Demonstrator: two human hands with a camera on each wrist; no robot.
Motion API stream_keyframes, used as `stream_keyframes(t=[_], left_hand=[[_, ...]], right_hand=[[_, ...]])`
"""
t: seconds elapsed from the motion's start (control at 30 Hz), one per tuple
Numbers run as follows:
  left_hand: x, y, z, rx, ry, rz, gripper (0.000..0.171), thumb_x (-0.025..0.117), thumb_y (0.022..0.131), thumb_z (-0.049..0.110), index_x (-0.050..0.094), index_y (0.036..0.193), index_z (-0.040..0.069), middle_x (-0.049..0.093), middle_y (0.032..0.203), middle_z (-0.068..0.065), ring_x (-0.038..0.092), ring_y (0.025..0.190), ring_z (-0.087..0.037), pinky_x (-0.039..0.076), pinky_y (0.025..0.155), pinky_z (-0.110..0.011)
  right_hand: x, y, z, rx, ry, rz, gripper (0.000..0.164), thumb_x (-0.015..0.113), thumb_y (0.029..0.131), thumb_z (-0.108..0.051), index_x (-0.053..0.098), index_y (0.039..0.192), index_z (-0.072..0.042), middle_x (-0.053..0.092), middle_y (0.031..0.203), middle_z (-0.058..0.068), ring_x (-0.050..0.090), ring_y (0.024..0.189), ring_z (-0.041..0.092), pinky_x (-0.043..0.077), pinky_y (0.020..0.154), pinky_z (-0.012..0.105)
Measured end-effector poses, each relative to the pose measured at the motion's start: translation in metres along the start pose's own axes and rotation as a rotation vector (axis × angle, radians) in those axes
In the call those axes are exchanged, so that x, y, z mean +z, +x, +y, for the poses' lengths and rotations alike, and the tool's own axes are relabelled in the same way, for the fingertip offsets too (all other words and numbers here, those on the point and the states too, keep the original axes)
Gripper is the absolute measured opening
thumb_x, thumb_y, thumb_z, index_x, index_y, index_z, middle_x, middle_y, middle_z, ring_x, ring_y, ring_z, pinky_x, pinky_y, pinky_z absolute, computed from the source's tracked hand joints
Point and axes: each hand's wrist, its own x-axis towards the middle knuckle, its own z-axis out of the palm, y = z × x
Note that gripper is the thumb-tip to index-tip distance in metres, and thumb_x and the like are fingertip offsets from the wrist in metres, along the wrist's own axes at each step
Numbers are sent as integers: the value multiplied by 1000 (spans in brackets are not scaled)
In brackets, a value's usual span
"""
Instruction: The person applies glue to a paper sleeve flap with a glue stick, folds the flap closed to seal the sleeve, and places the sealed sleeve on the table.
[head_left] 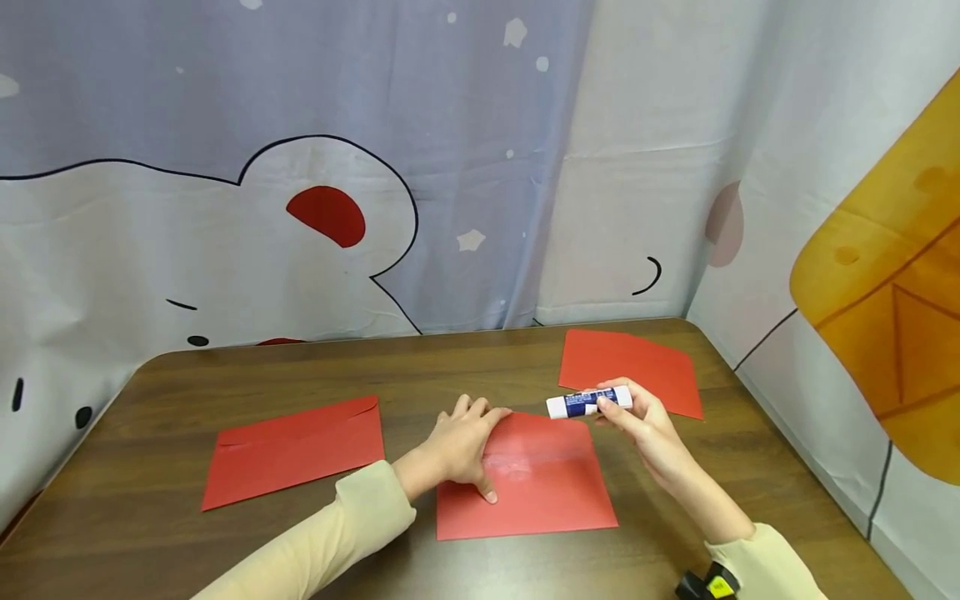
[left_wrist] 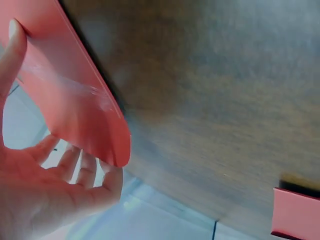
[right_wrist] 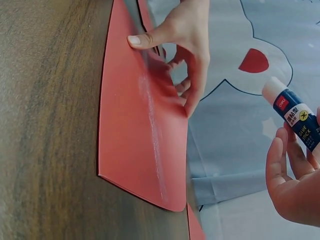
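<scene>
A red envelope (head_left: 536, 500) lies on the table with its flap (head_left: 536, 429) spread away from the person. A whitish, shiny streak (right_wrist: 152, 125) runs across it near the fold. My left hand (head_left: 461, 450) rests on the envelope's left side, fingers spread. Its thumb presses the paper, and the other fingers reach the flap's edge, as the left wrist view shows. Above the envelope's right side, my right hand (head_left: 645, 421) holds a blue and white glue stick (head_left: 588, 402) between thumb and fingers, nearly level and apart from the paper.
Another red envelope (head_left: 296, 454) lies to the left on the brown wooden table (head_left: 420, 375). A third red envelope (head_left: 630, 367) is at the back right, partly behind the right hand. Patterned curtains (head_left: 465, 167) hang behind the table and along its right side.
</scene>
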Motion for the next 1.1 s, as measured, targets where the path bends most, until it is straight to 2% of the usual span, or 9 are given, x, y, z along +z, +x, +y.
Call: stream_keyframes(t=[0.17,0.4,0.63,0.83,1.1], left_hand=[[1,-6,5,10,48,48,113,94,43,49,45,141,20,55,125,-1,45,109,-23,46,74,-44],[3,-16,13,18,65,96,93,94,50,43,52,132,26,60,119,2,53,105,-21,49,72,-41],[5,-24,19,67,101,130,67,92,57,35,59,115,31,65,112,8,57,92,-17,47,57,-33],[6,-28,23,82,107,112,56,89,63,27,62,112,32,66,112,10,58,91,-20,49,57,-37],[6,-32,24,97,68,88,51,85,70,18,65,115,30,67,111,8,58,93,-21,52,59,-37]], right_hand=[[1,0,0,-20,8,-5,19,47,96,1,56,107,-13,71,103,-10,63,85,3,52,76,17],[3,-1,-1,-35,13,-18,21,47,96,3,56,107,-13,71,106,-9,64,87,4,52,78,18],[5,-1,-2,-36,2,-13,21,47,96,2,56,106,-14,71,106,-10,62,88,3,52,78,18],[5,-2,-1,-46,-9,-30,22,46,96,3,56,106,-14,71,107,-10,62,88,3,51,78,18],[4,-4,-1,-39,-30,-16,22,47,96,2,56,106,-16,71,107,-10,62,89,4,51,79,17]])
